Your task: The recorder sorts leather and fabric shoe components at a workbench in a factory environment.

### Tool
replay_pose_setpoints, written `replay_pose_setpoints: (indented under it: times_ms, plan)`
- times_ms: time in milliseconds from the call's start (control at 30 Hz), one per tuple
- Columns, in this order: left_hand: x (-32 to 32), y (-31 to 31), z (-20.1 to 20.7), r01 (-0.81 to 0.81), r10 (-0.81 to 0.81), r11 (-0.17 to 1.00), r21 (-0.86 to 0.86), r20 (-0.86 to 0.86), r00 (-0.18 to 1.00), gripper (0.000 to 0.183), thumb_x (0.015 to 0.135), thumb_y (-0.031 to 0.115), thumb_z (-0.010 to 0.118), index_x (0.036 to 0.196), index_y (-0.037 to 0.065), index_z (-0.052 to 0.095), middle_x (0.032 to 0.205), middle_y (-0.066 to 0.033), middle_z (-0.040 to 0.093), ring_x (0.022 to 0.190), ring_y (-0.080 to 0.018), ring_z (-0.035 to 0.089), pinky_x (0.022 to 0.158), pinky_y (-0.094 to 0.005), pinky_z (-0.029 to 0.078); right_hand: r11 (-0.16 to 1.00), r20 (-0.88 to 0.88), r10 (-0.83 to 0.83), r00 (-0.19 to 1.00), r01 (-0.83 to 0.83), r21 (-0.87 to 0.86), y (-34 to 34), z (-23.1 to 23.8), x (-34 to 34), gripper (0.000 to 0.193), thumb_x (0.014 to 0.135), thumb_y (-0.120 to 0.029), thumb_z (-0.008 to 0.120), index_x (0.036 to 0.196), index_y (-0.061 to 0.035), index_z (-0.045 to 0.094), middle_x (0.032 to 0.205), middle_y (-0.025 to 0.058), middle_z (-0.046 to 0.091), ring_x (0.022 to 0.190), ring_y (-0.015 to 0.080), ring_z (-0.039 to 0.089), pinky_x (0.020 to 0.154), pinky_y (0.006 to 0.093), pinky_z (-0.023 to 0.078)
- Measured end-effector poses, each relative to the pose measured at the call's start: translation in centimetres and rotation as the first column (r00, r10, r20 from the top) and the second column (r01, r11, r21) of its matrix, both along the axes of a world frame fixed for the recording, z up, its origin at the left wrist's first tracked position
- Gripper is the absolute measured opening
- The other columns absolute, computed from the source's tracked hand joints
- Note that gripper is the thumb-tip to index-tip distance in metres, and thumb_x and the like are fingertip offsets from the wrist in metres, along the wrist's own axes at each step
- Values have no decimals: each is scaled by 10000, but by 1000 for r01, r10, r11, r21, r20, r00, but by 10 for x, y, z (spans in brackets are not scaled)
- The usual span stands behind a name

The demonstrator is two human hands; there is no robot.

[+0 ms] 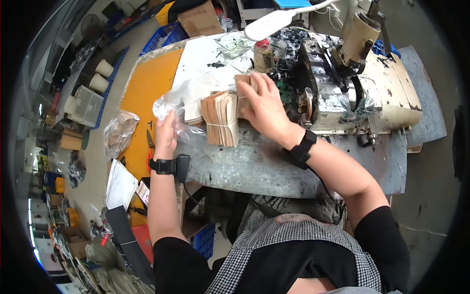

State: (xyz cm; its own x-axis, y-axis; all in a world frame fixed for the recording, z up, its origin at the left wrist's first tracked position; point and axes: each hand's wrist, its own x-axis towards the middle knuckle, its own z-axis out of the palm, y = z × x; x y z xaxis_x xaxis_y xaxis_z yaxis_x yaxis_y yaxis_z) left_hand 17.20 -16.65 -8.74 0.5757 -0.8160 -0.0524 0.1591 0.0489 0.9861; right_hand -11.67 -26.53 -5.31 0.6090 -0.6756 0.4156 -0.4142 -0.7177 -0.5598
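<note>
My left hand [166, 134] is closed on the edge of a clear plastic bag [169, 105], which spreads over the worktable. A stack of pale pieces [192, 113] lies in or beside the bag; I cannot tell which. Right of it stands a thick bundle of thin brown, card-like pieces [220, 120], bound by a pale band. My right hand [267, 108] grips a second, smaller bundle of brown pieces [242, 84], its fingers curled over the right side. The two bundles sit close together. Black bands with small devices are strapped on both my wrists.
A greasy machine [333, 83] takes up the table's right side. Behind my right hand stands a red-capped jar [263, 55], under a white lamp head [269, 25]. Orange-handled scissors [149, 152], a crumpled plastic bag [120, 133] and papers [121, 182] lie to the left.
</note>
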Motion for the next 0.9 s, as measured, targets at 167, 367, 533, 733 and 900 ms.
replay_pose_setpoints:
  times_ms: [167, 367, 533, 733, 900]
  plan:
    - [-19, 9, 24, -12, 15, 1000, -21, 143, 990, 293, 911, 145, 612, 1164, 0, 583, 1002, -37, 648, 843, -111, 593, 738, -250, 467, 889, 20, 295, 955, -266, -374, 29, 8, 37, 398, 736, -239, 705, 1091, -96, 595, 1327, 182, 457, 1265, 389, 384, 1087, 518, 283]
    - [63, 9, -5, -238, 157, 966, 98, 507, 847, 291, 869, 137, 636, 1100, -34, 590, 994, -124, 668, 819, -222, 626, 733, -341, 485, 901, -84, 145, 986, -167, -401, 29, 10, 34, 267, 756, -298, 688, 892, -74, 637, 1123, 131, 487, 1154, 359, 424, 1028, 524, 311]
    - [70, 13, -12, -513, 151, 850, 124, 874, 462, 274, 833, 131, 636, 1049, -28, 581, 903, -172, 666, 850, -331, 621, 780, -398, 482, 923, 11, 104, 994, -93, -372, 27, 3, 2, 174, 731, -175, 663, 811, -48, 574, 1090, 134, 496, 1077, 340, 463, 927, 454, 392]
    - [-40, -2, 45, -146, -135, 978, 149, 985, 105, 599, 747, 324, 739, 1218, 37, 504, 1098, -203, 550, 923, -398, 603, 814, -454, 485, 910, 2, -24, 1000, 22, -415, 32, 4, 1, 172, 731, -140, 644, 838, -26, 573, 1126, 140, 501, 1077, 343, 480, 902, 433, 416]
    - [-79, -29, 42, -418, -389, 802, 426, 904, 175, 724, 716, 439, 740, 1262, 19, 518, 1099, -238, 582, 1015, -401, 606, 834, -452, 506, 914, -51, 0, 999, -21, -405, 40, 0, 9, 195, 737, -151, 633, 882, -29, 591, 1239, 168, 488, 1086, 382, 486, 915, 445, 411]
